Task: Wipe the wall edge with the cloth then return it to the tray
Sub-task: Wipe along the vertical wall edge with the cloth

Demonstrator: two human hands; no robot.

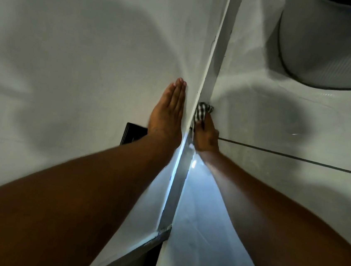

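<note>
A grey wall edge runs from the top of the view down to the bottom centre, where a white wall meets a tiled floor. My right hand presses a black-and-white checked cloth against this edge, about halfway along it. The cloth bunches out past my fingertips. My left hand lies flat on the white wall just left of the edge, fingers straight and together, holding nothing. No tray is in view.
A black switch plate sits on the wall, partly behind my left wrist. A large grey round container stands on the pale floor tiles at top right. A dark grout line crosses the floor right of my right hand.
</note>
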